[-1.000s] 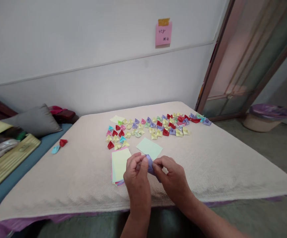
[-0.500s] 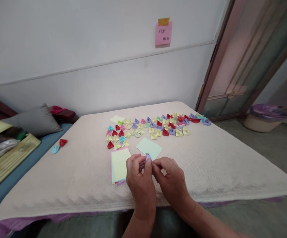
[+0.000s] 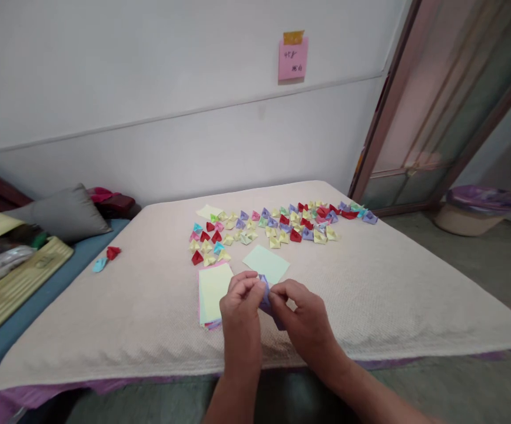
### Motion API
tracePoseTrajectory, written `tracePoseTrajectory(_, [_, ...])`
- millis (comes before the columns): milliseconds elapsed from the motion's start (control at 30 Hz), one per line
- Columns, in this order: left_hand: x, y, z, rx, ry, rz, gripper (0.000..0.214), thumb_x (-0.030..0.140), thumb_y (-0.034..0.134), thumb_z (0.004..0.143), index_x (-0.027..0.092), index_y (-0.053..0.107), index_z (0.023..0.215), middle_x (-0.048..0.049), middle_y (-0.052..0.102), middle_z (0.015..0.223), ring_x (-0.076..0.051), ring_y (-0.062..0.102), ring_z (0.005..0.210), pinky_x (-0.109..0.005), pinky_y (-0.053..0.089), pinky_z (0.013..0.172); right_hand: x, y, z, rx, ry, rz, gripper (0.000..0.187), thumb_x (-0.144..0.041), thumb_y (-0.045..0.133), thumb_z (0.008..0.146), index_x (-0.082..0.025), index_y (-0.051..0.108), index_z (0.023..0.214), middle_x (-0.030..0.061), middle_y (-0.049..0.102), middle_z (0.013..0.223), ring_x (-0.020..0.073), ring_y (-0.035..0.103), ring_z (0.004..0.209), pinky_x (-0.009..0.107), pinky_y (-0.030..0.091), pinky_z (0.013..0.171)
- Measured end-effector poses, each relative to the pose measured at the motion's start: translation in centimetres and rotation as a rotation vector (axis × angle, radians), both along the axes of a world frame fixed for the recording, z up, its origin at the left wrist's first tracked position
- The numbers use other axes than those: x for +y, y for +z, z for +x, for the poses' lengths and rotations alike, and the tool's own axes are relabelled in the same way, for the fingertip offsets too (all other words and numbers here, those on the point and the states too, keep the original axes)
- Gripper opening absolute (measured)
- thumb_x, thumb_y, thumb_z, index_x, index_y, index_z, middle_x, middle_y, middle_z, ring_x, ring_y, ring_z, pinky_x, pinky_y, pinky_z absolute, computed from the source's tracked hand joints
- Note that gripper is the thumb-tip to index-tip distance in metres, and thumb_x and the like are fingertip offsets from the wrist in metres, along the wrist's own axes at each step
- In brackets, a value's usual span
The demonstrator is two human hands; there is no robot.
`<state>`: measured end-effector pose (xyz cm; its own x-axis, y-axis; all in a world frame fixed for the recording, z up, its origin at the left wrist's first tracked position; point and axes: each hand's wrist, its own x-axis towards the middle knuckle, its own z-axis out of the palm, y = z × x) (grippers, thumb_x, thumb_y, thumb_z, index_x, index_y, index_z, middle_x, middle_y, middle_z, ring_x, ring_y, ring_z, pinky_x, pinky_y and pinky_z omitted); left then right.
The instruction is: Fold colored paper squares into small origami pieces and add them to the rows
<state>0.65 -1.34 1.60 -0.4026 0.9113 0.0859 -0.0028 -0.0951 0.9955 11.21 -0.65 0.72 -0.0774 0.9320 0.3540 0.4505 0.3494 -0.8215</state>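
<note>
A piece of folded purple paper [image 3: 265, 301] is held between my two hands above the front of the covered table. My left hand [image 3: 242, 300] pinches its left side between thumb and fingers. On the other side, my right hand [image 3: 297, 303] grips it with thumb and forefinger; a purple edge hangs below. Just beyond my hands lies a pale green sheet [image 3: 266, 262]. Left of my left hand is a stack of coloured paper [image 3: 213, 294], pale yellow on top. Farther back sit many small folded paper boats [image 3: 295, 235] in red, yellow, purple, blue and pink.
A cream cloth [image 3: 149, 306] covers the table. Two folded pieces, one red [image 3: 113, 252] and one blue [image 3: 99, 264], lie at the left. A grey cushion [image 3: 70, 213] is beyond the left edge. A lidded bin [image 3: 471, 209] stands on the floor at right.
My left hand has shifted slightly left, away from my right. More of the purple paper shows between my hands, spreading downward.
</note>
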Motion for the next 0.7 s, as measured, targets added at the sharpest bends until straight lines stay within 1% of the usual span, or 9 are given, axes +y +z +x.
tracePoseTrajectory(67, [0.2,-0.3,-0.5,-0.167,-0.085,-0.041,0.012,0.024,0.062,0.073,0.017,0.067,0.064,-0.0021,0.063,0.095,-0.015,0.056,0.081,-0.025,0.041,0.071,0.2,0.2,0.1,0.128,0.050,-0.121,0.018,-0.024,0.052,0.081,-0.019,0.057,0.064,0.0002,0.058,0.063,0.0149,0.051,0.061,0.025,0.037,0.059])
tracePoseTrajectory(133, [0.4,-0.4,-0.9,-0.244,-0.115,-0.059,0.010,0.024,0.064,0.071,0.016,0.066,0.065,-0.0016,0.063,0.090,-0.013,0.054,0.074,-0.024,0.040,0.067,0.4,0.4,0.1,0.220,0.105,-0.220,0.017,-0.023,0.054,0.078,-0.018,0.058,0.062,-0.0011,0.055,0.060,0.0137,0.048,0.058,0.024,0.037,0.057])
tracePoseTrajectory(300, [0.4,0.3,-1.3,-0.123,-0.065,-0.061,0.011,0.022,0.068,0.065,0.013,0.064,0.059,-0.0035,0.063,0.092,-0.012,0.053,0.073,-0.022,0.038,0.063,1.0,0.7,0.7,0.401,0.206,-0.357,0.015,-0.025,0.060,0.073,-0.017,0.059,0.060,-0.0039,0.048,0.056,0.0112,0.041,0.055,0.023,0.033,0.053])
tracePoseTrajectory(333, [0.4,0.6,-1.3,-0.115,-0.050,-0.063,0.012,0.021,0.070,0.063,0.013,0.063,0.059,-0.0036,0.063,0.092,-0.012,0.053,0.072,-0.022,0.037,0.061,1.1,0.7,0.8,0.441,0.233,-0.384,0.015,-0.026,0.061,0.072,-0.017,0.059,0.061,-0.0042,0.047,0.056,0.0108,0.040,0.054,0.023,0.032,0.053])
tracePoseTrajectory(400, [0.3,1.1,-1.3,-0.165,-0.064,-0.070,0.013,0.021,0.072,0.061,0.014,0.062,0.065,-0.0032,0.062,0.091,-0.010,0.053,0.066,-0.021,0.036,0.057,1.2,0.6,1.2,0.509,0.284,-0.436,0.015,-0.027,0.063,0.071,-0.016,0.060,0.062,-0.0046,0.047,0.056,0.0104,0.040,0.054,0.023,0.031,0.053])
tracePoseTrajectory(500, [0.2,1.7,-1.3,-0.303,-0.145,-0.054,0.030,0.021,0.073,0.060,0.017,0.060,0.087,-0.0026,0.062,0.092,-0.008,0.052,0.061,-0.020,0.037,0.054,1.3,0.4,1.7,0.575,0.319,-0.471,0.015,-0.027,0.065,0.071,-0.015,0.061,0.063,-0.0045,0.048,0.056,0.0100,0.040,0.056,0.023,0.030,0.055])
tracePoseTrajectory(567, [0.2,1.9,-1.3,-0.360,-0.185,-0.045,0.034,0.024,0.071,0.065,0.017,0.058,0.096,-0.0035,0.062,0.091,-0.009,0.052,0.062,-0.021,0.039,0.057,1.4,0.2,1.9,0.598,0.330,-0.465,0.015,-0.026,0.066,0.071,-0.015,0.061,0.063,-0.0043,0.049,0.057,0.0098,0.040,0.056,0.023,0.030,0.056])
tracePoseTrajectory(633, [0.2,1.9,-1.3,-0.383,-0.227,-0.078,0.031,0.030,0.068,0.070,0.016,0.058,0.096,-0.0024,0.061,0.084,-0.009,0.051,0.063,-0.021,0.039,0.059,1.5,0.1,2.0,0.606,0.339,-0.467,0.015,-0.027,0.067,0.071,-0.015,0.061,0.063,-0.0039,0.051,0.058,0.0099,0.041,0.057,0.024,0.031,0.056])
tracePoseTrajectory(700, [0.2,1.7,-1.3,-0.355,-0.279,-0.110,0.030,0.029,0.072,0.067,0.015,0.059,0.090,0.0011,0.057,0.072,-0.008,0.049,0.060,-0.020,0.037,0.057,1.5,0.2,2.0,0.605,0.350,-0.488,0.016,-0.028,0.068,0.071,-0.014,0.062,0.065,-0.0031,0.053,0.058,0.0104,0.043,0.057,0.024,0.032,0.057])
